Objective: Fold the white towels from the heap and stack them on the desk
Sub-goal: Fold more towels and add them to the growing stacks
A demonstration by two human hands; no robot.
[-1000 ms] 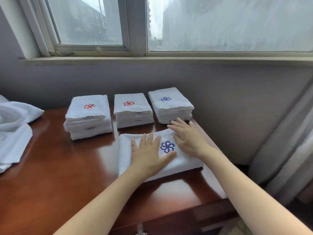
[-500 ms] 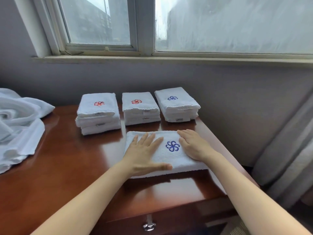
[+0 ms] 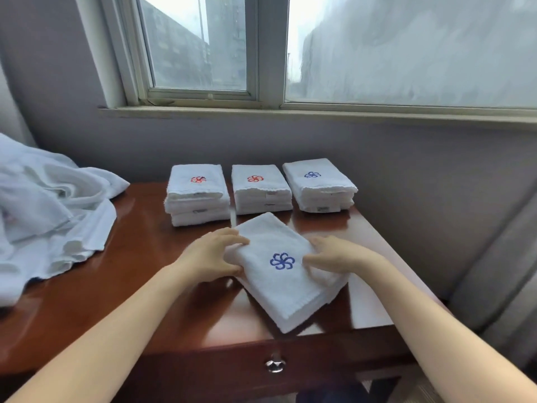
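Here, my left hand (image 3: 213, 257) and right hand (image 3: 334, 258) grip opposite sides of the folded towel (image 3: 279, 289). Its blue emblem faces up. My fingers curl round its edges, and neither hand holds anything else. The towel lies skewed over the front right part of the desk (image 3: 139, 257), with its near corner close to the front edge. I cannot tell from this angle whether it is lifted clear of the wood or partly resting on it.

Three stacks stand in a row by the wall: the left stack (image 3: 197, 199) and middle stack (image 3: 261, 190) carry red emblems, and the right stack (image 3: 319, 184) carries blue. The unfolded heap (image 3: 49, 210) lies at the desk's left end.

Likely faults from here:
- **Layers sagging open.** My grip is on the sides only, so the lower layers may slip out in the carry and undo the fold.
- **Crooked landing.** The towel is turned against the row, so unless squared it would overhang and tip the right stack.
- **Wrong stack.** Placed on a red stack, it would mix the colours.
- **Knocking the row.** A low approach could push the stacks askew.
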